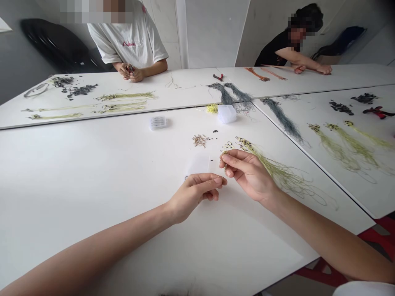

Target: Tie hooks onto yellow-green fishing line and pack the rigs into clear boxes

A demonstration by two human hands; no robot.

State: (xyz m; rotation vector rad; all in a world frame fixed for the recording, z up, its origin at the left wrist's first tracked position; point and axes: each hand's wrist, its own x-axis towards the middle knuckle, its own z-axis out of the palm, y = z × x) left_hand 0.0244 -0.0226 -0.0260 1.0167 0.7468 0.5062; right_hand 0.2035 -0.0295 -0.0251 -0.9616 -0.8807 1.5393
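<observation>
My right hand pinches a small hook on a thin yellow-green line between thumb and forefinger. A bundle of yellow-green fishing lines with dark-tied hooks lies on the white table under and beyond that hand, its hook ends near my fingertips. My left hand hovers just left of it, thumb and fingers closed together, with nothing visible in them. A small pile of bare bronze hooks lies ahead of my hands. Tiny black beads lie just beyond that pile.
A translucent plastic box and a small clear case stand beyond my hands. Adjoining tables hold grey and green line bundles and red-handled pliers. Two co-workers sit opposite, one with hands holding a small tool.
</observation>
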